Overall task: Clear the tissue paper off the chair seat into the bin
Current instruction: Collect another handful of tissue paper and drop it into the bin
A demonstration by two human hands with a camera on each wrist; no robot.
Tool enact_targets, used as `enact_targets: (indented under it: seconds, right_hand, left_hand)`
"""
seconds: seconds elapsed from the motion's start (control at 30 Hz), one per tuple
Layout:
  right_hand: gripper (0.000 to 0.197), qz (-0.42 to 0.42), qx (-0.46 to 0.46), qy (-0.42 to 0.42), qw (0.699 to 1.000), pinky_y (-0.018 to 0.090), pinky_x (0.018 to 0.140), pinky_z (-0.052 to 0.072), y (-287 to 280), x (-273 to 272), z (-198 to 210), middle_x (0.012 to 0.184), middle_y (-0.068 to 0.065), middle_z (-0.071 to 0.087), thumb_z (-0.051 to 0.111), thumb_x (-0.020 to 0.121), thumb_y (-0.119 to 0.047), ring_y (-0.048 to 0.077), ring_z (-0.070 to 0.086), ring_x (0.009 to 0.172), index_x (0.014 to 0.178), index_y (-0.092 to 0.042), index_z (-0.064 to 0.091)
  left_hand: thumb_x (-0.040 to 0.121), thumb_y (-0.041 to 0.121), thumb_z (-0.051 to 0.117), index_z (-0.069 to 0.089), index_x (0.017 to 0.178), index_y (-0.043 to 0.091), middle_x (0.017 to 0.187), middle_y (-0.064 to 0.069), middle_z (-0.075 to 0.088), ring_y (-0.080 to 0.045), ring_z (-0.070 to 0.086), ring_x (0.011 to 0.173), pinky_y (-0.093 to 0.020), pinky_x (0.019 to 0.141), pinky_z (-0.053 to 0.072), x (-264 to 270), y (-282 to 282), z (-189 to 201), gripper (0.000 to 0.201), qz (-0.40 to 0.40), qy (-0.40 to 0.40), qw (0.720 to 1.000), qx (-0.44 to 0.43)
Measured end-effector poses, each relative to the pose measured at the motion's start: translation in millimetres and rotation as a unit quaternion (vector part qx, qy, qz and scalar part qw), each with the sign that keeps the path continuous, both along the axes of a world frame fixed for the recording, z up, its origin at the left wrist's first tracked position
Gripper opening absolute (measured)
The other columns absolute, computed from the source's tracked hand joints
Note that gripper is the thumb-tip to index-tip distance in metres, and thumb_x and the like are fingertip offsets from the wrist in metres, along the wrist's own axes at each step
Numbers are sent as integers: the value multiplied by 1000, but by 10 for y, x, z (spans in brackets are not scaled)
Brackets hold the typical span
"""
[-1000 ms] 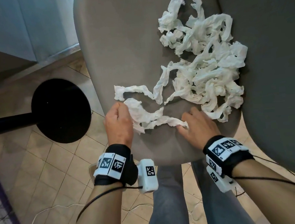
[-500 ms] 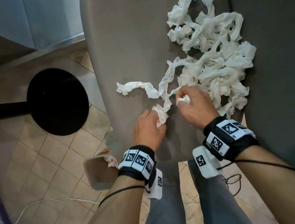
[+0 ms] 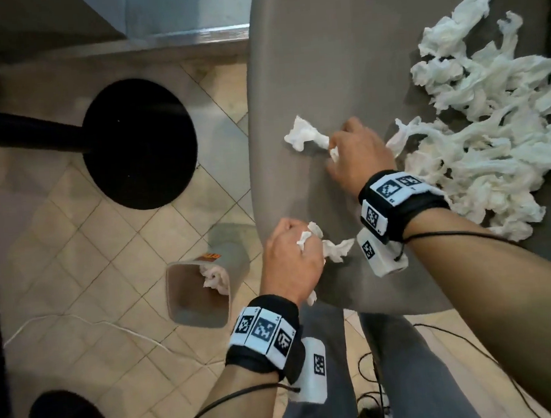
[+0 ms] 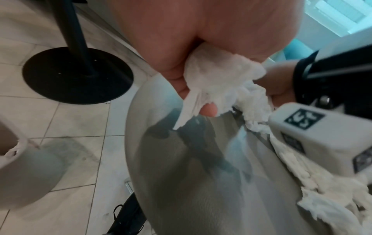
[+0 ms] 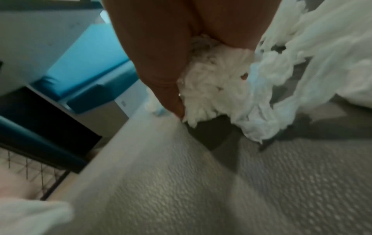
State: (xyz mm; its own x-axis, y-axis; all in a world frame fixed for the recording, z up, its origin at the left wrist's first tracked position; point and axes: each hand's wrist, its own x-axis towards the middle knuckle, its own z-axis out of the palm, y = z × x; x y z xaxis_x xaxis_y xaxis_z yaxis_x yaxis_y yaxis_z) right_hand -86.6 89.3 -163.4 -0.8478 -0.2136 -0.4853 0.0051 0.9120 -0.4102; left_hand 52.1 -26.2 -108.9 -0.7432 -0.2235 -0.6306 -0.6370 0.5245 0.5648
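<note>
A big heap of white tissue paper (image 3: pixel 480 146) lies on the right side of the grey chair seat (image 3: pixel 315 57). My left hand (image 3: pixel 292 257) is a fist over the seat's front left edge, gripping a wad of tissue (image 4: pixel 221 76) with ends sticking out. My right hand (image 3: pixel 359 156) sits further back on the seat, gripping a strip of tissue (image 3: pixel 304 135) whose free end trails left; the wad (image 5: pixel 211 82) fills its palm. The grey bin (image 3: pixel 190 311) stands on the floor left of the seat, below my left hand, with some tissue (image 3: pixel 214 278) inside.
A black round table base (image 3: pixel 140 143) with its pole stands on the tiled floor left of the chair. A white cable (image 3: pixel 78 318) runs across the tiles near the bin. My legs (image 3: pixel 318 387) are under the seat's front edge, with black wires beside them.
Both hands have gathered the loose strips into their fists. The left hand pulled back towards the seat's front left edge; the right hand reached left for the strip's end. The bin came fully into view.
</note>
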Motion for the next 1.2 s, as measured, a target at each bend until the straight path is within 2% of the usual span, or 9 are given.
enact_targets:
  seconds: [0.1, 0.23, 0.33, 0.4, 0.5, 0.63, 0.83, 0.97, 1.2]
  right_hand:
    - [18, 0, -15, -1, 1000, 39, 82, 45, 18, 10, -15, 103, 17, 62, 57, 86, -16, 37, 55, 102, 99, -7, 67]
    - [3, -57, -81, 43, 994, 27, 73, 30, 215, 175, 216, 87, 16, 61, 62, 83, -11, 33, 55, 86, 83, -8, 61]
    - [14, -77, -124, 69, 987, 24, 70, 27, 410, 340, 464, 87, 11, 53, 58, 75, -3, 28, 50, 80, 74, -15, 50]
    - [22, -88, -148, 53, 984, 30, 73, 36, 504, 446, 566, 87, 5, 58, 57, 72, 1, 29, 54, 81, 72, -19, 48]
    - [19, -100, -209, -7, 973, 50, 71, 53, 567, 629, 729, 79, -2, 62, 52, 73, -8, 30, 60, 74, 72, -27, 48]
    - [20, -32, -213, -100, 971, 30, 59, 46, 441, 872, 998, 70, -4, 59, 52, 77, -5, 14, 52, 58, 72, -24, 56]
    - [21, 111, -127, -179, 969, 26, 49, 42, 43, 1399, 1289, 55, -1, 56, 54, 86, -14, 7, 47, 45, 66, -18, 59]
    - [13, 184, -99, -236, 949, 13, 40, 37, -295, 1844, 1251, 69, 0, 66, 63, 85, -11, 0, 46, 40, 77, -22, 63]
    - [38, 312, -18, -255, 915, 13, 58, 41, -991, 2542, 875, 84, 6, 59, 54, 76, 11, 17, 55, 70, 67, -26, 54]
  left_hand:
    - [87, 30, 52, 59, 73, 6, 75, -5, 59, -18, 52, 72, -33, 67, 41, 47, -103, 49, 29, 43, -9, 999, -8]
    - [83, 37, 61, 60, 71, 7, 66, -10, 64, -30, 60, 68, -44, 64, 53, 150, -199, 138, 32, 129, -16, 991, 11]
    - [83, 29, 67, 57, 73, 18, 67, 0, 63, -18, 58, 62, -28, 59, 50, 292, -238, 219, 18, 195, -16, 980, 36]
    - [84, 26, 70, 57, 79, 24, 76, 3, 65, -13, 61, 66, -20, 56, 48, 442, -239, 309, 14, 246, -3, 968, 53]
    - [87, 25, 71, 64, 88, 34, 88, 4, 70, -14, 67, 71, -27, 53, 52, 717, -172, 423, 11, 321, 17, 943, 88]
    - [88, 33, 71, 70, 84, 31, 79, 9, 72, -7, 67, 75, -20, 66, 53, 1174, -15, 546, 5, 375, 25, 925, 51]
    - [81, 46, 74, 64, 78, 28, 67, 4, 67, -7, 63, 62, -26, 57, 54, 1988, 165, 753, 21, 436, -4, 900, 19]
    - [84, 24, 72, 58, 85, 32, 78, 8, 64, -7, 60, 69, -21, 59, 48, 2547, 79, 735, 17, 464, -43, 885, 1]
    - [85, -1, 61, 61, 85, 37, 102, 4, 59, -13, 60, 94, -28, 78, 53, 3428, -305, 442, 38, 533, -34, 842, 74]
